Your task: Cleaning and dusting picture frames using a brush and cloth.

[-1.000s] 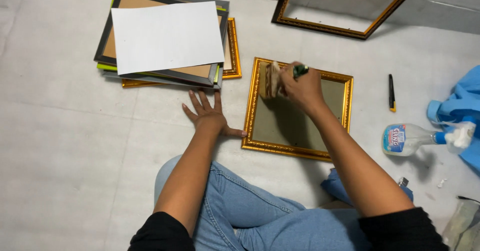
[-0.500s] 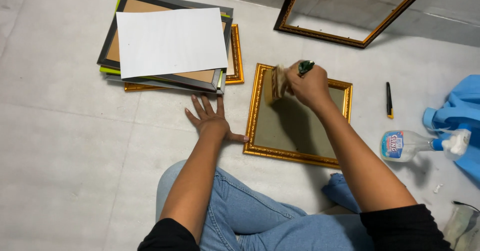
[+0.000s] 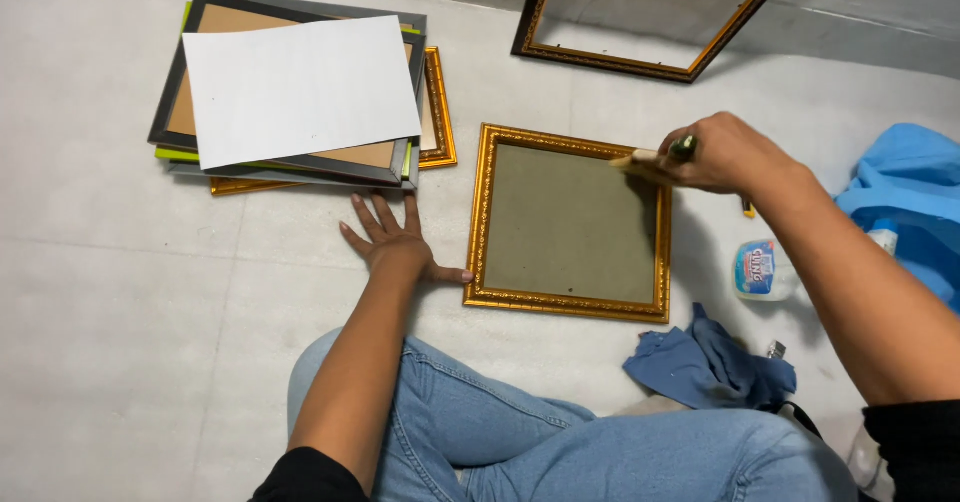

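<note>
**Two hands on one gold frame, floor level**

Two hands in view, both the person's own. Person sits on the pale floor [image 3: 110, 362], jeans-clad legs at the bottom of the view.

Left hand [image 3: 392, 244]: open, palm down, fingers spread flat on the floor. Thumb tip touches the lower left edge of the gold frame [image 3: 488, 212]. Holds nothing.

Right hand [image 3: 722, 152]: closed around a small brush [image 3: 645, 162] with a pale wooden body and a dark green end. Brush tip sits at the frame's upper right edge, over the right rail. Can't tell if the bristles actually touch.

Gold frame lies flat on the floor straight ahead of the person, between the two hands; inner panel is dull olive-grey.

Around it:
- Stack of frames [image 3: 300, 167] at upper left, well apart from the right hand, near the left hand's fingertips. White sheet [image 3: 300, 87] on top, slightly skewed.
- Large dark frame with gold inner edge [image 3: 610, 57] leaning at the wall, beyond the gold frame.
- Spray bottle [image 3: 757, 270] lying just right of the frame, under the right forearm.
- Dark blue rag [image 3: 705, 367] crumpled near the frame's lower right corner.
- Light blue cloth [image 3: 905, 187] at the right edge.
</note>
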